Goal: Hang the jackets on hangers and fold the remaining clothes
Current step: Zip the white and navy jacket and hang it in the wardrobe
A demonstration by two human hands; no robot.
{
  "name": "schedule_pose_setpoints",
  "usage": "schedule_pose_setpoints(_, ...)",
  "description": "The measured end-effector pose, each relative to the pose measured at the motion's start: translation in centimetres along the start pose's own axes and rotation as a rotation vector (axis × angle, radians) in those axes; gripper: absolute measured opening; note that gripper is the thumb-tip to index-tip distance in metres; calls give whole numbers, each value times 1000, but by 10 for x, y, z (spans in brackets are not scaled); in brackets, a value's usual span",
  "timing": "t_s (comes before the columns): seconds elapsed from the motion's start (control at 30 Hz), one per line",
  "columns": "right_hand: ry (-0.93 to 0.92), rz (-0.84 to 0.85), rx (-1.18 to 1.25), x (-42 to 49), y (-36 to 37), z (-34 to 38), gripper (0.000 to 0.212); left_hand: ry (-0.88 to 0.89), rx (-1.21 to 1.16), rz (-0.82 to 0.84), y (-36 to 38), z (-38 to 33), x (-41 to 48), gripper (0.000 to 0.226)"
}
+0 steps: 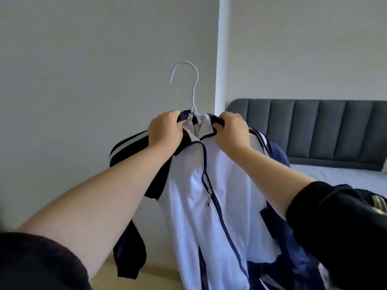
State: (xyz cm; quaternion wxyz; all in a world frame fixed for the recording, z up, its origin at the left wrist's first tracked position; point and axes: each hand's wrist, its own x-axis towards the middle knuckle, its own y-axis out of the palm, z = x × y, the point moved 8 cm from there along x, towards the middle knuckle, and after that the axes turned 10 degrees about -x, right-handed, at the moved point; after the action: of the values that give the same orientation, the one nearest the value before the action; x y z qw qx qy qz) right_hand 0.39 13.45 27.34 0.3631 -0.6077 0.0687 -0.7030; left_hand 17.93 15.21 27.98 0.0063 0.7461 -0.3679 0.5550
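I pinch the jacket (201, 185) collar with both hands' fingers (184, 123), just below the hanger (193, 88) hook, so it sits straight.

We saw through one wide head-worn camera, facing forward at the wall (83, 59), our left hand (165, 130) and right hand (232, 130) close ahead.

Plain grey walls (83, 59), grey padded headboard (314, 126), pale bed (345, 176), beige floor (159, 277)

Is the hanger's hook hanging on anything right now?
No, the hook of the white hanger sticks up free in front of the wall, while the left hand and right hand grip the white and navy jacket.
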Motion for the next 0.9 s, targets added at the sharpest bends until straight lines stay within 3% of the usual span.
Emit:
schedule_pose_setpoints(0.07,-59,-219,73,13,-31,31,7,102,78,-26,-42,-10,24,34)
schedule_pose_setpoints(0.13,-152,-355,109,12,-49,55,4,164,224,115,-64,-6,37,38)
schedule_pose_setpoints(0.2,-243,-171,78,13,-31,75,8,95,272,322,-73,16,35,35)
schedule_pose_setpoints(0.27,-263,147,46,12,3,89,13,-5,250,357,-84,41,22,28)
schedule_pose_setpoints(0.4,-325,104,-22,0,16,102,31,-119,234,105,-113,75,-5,30)
schedule_pose_setpoints(0.53,-200,165,-270,-14,45,78,65,-229,222,-71,-146,108,-29,35)
schedule_pose_setpoints(0.63,2,84,-293,-21,47,64,52,-261,198,-129,-163,123,-43,38)
schedule_pose_setpoints(0.73,146,277,-96,-28,65,55,24,-272,239,-115,-173,135,-55,38)
schedule_pose_setpoints(0.8,135,402,-19,-32,76,56,15,-273,280,-95,-178,143,-65,40)
schedule_pose_setpoints(0.9,62,453,9,-37,77,68,22,-292,295,-80,-185,155,-77,43)
